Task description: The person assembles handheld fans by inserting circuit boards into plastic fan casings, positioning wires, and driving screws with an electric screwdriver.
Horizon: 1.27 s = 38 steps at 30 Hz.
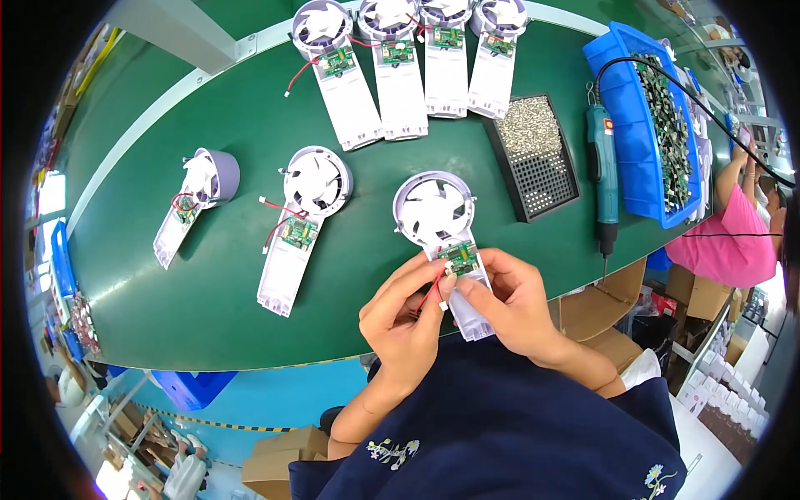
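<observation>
Close in front of me is a white and lilac handheld fan housing (433, 208), its round fan head pointing away and its handle toward my body. A green circuit board (458, 259) sits at the top of that handle. My left hand (403, 312) pinches a small white connector with red and black wires (431, 296) at the board's left edge. The fingers of my right hand (518, 306) are closed around the handle's right side, thumb by the board. The exact contact under the fingertips is partly hidden.
Two similar fan housings (286, 258) (172, 233) lie to the left, and several more stand in a row (350, 108) at the back. Rightward are a black tray of small metal screws (556, 171), a teal electric screwdriver (606, 158) and a blue bin (637, 158) of circuit boards.
</observation>
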### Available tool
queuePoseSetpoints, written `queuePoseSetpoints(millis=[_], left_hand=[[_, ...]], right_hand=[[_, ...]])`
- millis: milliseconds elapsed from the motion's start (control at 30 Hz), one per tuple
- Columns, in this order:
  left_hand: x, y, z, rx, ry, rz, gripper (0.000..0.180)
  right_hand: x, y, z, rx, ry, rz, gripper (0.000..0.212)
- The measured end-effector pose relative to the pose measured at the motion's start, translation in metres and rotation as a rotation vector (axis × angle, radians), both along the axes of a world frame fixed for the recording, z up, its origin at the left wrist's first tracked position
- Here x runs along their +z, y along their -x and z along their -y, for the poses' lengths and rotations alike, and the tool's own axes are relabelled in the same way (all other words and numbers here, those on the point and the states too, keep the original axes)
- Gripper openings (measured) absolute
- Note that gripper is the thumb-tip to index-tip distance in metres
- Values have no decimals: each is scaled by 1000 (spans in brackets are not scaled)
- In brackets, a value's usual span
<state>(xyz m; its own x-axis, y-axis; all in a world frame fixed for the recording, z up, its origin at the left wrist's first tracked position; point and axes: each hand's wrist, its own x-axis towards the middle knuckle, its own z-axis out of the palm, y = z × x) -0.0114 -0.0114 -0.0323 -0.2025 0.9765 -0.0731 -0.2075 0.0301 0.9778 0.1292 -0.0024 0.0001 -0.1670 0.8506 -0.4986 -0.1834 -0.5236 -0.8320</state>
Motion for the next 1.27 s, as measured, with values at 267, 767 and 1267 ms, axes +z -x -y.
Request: queuePoseSetpoints(millis=[267, 767, 1267], left_hand=[[2, 1, -3, -9, 45, -27, 25], [1, 0, -4, -16, 43, -26, 24], [6, 1, -7, -7, 72, 2, 23]], right_hand=[[-1, -1, -2, 13, -3, 79, 27], [-3, 1, -7, -24, 54, 61, 23], [-5, 5, -10, -35, -3, 49, 23]])
